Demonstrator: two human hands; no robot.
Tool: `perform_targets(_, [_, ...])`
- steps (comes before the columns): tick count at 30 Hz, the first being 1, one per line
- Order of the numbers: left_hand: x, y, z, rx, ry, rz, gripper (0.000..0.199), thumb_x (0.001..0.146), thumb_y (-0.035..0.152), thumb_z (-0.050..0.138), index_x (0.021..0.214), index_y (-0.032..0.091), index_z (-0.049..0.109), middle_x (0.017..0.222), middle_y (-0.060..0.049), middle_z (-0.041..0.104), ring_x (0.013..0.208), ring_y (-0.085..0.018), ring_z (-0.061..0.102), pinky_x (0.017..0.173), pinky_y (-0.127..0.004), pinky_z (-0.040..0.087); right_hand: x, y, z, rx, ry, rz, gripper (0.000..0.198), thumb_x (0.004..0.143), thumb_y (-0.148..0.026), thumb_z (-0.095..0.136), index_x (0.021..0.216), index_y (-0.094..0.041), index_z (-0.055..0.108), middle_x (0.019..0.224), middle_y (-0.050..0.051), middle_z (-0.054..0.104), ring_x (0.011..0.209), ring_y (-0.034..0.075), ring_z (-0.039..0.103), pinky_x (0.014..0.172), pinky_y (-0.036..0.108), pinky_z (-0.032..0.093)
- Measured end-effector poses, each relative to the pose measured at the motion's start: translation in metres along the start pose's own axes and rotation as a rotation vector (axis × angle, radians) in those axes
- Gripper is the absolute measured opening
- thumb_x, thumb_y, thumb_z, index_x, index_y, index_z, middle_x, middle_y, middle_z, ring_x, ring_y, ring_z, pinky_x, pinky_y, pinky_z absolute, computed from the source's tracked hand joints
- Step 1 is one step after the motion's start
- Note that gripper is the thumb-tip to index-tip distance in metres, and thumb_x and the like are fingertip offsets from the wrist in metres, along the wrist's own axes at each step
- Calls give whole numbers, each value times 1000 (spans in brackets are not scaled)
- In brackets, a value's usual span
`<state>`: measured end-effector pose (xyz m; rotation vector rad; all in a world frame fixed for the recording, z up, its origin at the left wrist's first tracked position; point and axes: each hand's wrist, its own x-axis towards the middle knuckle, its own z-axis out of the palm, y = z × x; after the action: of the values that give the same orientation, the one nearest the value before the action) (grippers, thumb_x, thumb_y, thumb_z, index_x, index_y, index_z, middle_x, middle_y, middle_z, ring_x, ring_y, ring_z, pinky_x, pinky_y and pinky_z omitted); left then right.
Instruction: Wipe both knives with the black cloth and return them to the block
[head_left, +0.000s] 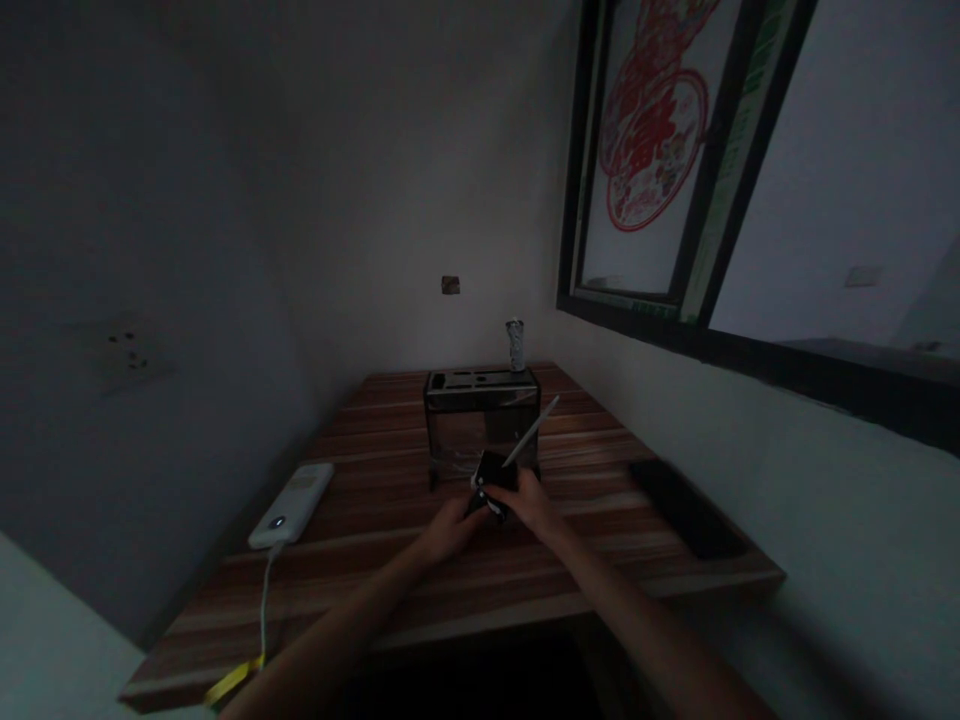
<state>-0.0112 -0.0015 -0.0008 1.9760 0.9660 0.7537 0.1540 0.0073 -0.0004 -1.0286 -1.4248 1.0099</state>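
Note:
In dim light, my left hand [448,527] and my right hand [529,499] meet over the middle of the wood-grain table [390,520]. Both are closed around a small black object [496,470] with some white parts low on it; its kind is too dark to make out. A thin pale stick [532,430] slants up and right from beside the object, next to my right hand; whether that hand holds it I cannot tell. Just beyond stands a box-like thing with a dark frame and see-through front [482,400]. Some fingers are hidden.
A patterned silvery cylinder [515,345] stands on or just behind the framed box. At left lies a white power bank [294,505] with a cable running to something yellow [234,682]. A flat black slab [686,508] lies at right. A large dark-framed panel [637,310] hangs on the right wall.

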Motion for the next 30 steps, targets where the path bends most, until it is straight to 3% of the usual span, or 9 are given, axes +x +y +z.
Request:
perform_targets(10, [4,-1,0,13,-3,-2,33,81,37,44,92,10,59,80,-3,60,73,-15,50,67,-23,40,1,-12,-2,62,81,-54,32,56,-35,73,81,-16,64,77,3,68,75,20,62,71,32,49])
perform_targets(18, [7,0,-1,44,-14,-25,36,80,43,44,86,10,58,62,1,50,62,-12,44,57,-21,36,9,-9,-16,128,186,-61,32,59,-37,71,83,-16,66,81,4,68,75,19,61,68,30,48])
perform_targets(30, [6,3,-1,104,-79,-80,31,80,42,43,75,13,54,54,4,42,55,-10,40,52,-21,32,16,-23,-46,374,558,-111,36,59,-39,70,86,-17,66,84,4,69,76,19,63,70,31,49])
